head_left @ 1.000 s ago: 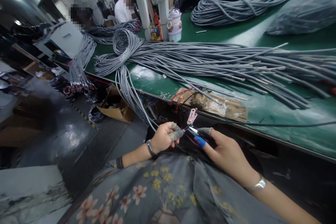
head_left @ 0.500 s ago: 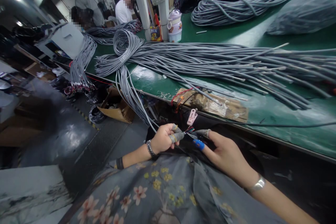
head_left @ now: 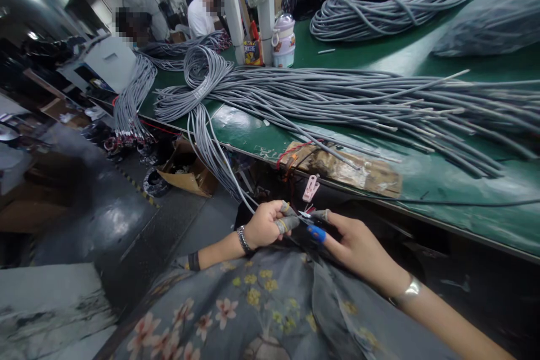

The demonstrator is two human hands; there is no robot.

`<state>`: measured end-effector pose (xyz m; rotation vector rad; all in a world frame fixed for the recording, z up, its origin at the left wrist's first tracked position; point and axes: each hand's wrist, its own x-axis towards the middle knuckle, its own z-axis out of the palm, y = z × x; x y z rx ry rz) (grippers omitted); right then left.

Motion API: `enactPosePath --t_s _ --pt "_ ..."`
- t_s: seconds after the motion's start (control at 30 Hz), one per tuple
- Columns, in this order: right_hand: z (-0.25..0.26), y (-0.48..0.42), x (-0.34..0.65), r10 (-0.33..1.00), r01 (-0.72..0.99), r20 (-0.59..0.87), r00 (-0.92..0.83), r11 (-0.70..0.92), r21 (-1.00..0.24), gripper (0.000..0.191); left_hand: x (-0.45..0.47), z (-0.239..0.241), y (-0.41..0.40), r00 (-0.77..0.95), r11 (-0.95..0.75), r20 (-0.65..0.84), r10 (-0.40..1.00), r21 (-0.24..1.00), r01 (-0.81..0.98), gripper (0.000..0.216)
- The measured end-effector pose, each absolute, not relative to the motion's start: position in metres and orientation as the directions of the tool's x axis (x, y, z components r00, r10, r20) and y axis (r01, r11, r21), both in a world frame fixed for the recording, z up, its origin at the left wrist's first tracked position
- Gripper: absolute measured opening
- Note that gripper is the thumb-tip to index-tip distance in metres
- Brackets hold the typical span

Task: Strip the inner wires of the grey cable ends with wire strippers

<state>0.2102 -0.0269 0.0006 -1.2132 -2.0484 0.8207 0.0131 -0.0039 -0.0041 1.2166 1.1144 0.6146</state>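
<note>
Green bench (head_left: 485, 222), grey cables (head_left: 304, 90), wooden board (head_left: 373, 179), lidded cup (head_left: 284, 48)

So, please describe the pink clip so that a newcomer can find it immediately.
Follow the near edge of the long green table to the brown board lying on it. Just below that board in the picture, above the gap between the left hand and the right hand, is the clip. Its pale pink colour separates it from the grey cables.
</note>
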Motion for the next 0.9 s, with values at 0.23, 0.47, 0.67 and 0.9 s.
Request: enactPosePath --t_s 0.23,0.47,0.67,0.9 --pt "-0.012 -0.025 0.212 0.904 0.560 0.121 -0.411 0.355 -0.749 0.030 0.012 -0.008 -0.006 0.386 0.274 -0.324 0.864 0.945 0.180 0.046" --pt "-0.013 -0.028 0.206 0.907 0.613 0.169 -0.386 0.389 -0.688 0.032 0.015 -0.012 -0.008 0.368 0.218 -0.239 0.899 0.971 0.099 0.056" --pt "-0.016 -0.029 0.201 0.899 0.601 0.251 -0.360 0.429 -0.674 0.031 0.019 -0.024 -0.007 0.335 0.091 -0.141 0.932 0.983 0.159 0.049" --pt "-0.009 -0.023 0.219 0.897 0.536 0.369 -0.244 0.442 -0.719 0.029 0.019 -0.038 0.006 0.430 0.125 -0.237 0.871 0.954 0.272 0.047"
